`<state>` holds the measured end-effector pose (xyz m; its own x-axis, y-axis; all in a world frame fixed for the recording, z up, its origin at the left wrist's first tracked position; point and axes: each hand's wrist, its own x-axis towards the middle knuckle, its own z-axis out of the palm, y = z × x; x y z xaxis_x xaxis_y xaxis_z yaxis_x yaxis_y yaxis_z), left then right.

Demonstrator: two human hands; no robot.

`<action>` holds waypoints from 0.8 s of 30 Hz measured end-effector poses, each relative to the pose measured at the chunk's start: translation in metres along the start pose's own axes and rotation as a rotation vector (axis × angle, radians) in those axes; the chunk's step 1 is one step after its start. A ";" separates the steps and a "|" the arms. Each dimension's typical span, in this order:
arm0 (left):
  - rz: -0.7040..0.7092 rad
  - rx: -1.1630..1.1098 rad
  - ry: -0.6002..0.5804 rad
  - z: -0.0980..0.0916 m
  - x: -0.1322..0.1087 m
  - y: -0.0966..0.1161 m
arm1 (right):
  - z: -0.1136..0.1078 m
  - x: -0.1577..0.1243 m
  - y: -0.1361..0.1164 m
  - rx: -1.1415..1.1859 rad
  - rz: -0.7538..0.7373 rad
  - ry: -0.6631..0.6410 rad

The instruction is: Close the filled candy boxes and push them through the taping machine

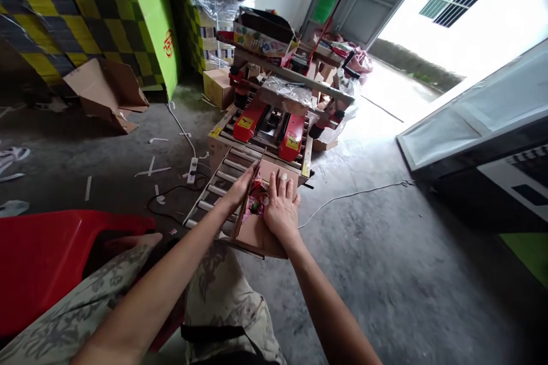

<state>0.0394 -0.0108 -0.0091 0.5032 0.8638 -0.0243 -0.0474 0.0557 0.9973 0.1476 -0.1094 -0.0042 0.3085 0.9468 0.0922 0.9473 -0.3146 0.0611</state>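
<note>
A cardboard box (252, 232) sits partly open on the metal rollers (208, 205) in front of me, with colourful pink packets (255, 203) showing inside. My right hand (281, 210) lies flat on the box's right flap, fingers spread. At the box's left side, my left hand (240, 187) rests along the upright edge with its fingers stretched out. Beyond the box stands a sealing machine with two red side parts (293, 138).
A red plastic chair (47, 262) is at my left. Behind it on the floor lie an opened carton (105, 94), a power strip (192, 171) and loose cables. Wrapped stacks (77, 11) stand at the back left. A dark machine (492, 182) is at the right.
</note>
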 end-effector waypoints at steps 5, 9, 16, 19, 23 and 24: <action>0.012 -0.128 -0.081 0.008 -0.021 -0.007 | -0.006 0.010 0.002 0.029 -0.092 -0.030; 0.022 -0.158 -0.096 0.005 -0.022 -0.003 | -0.008 0.012 0.004 0.077 -0.143 -0.073; 0.032 -0.053 -0.011 0.011 -0.019 -0.011 | -0.011 0.011 0.004 0.226 -0.091 -0.067; 0.090 0.006 0.005 0.012 -0.019 -0.014 | -0.015 0.018 0.005 0.349 -0.024 -0.043; 0.125 0.061 0.001 0.012 -0.018 -0.013 | -0.023 0.032 0.001 0.393 -0.007 -0.099; 0.126 0.064 0.003 0.012 -0.018 -0.013 | -0.025 0.034 -0.001 0.377 -0.015 -0.120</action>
<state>0.0412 -0.0328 -0.0210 0.4944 0.8633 0.1015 -0.0548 -0.0856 0.9948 0.1552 -0.0787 0.0235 0.2810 0.9594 -0.0244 0.9102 -0.2745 -0.3101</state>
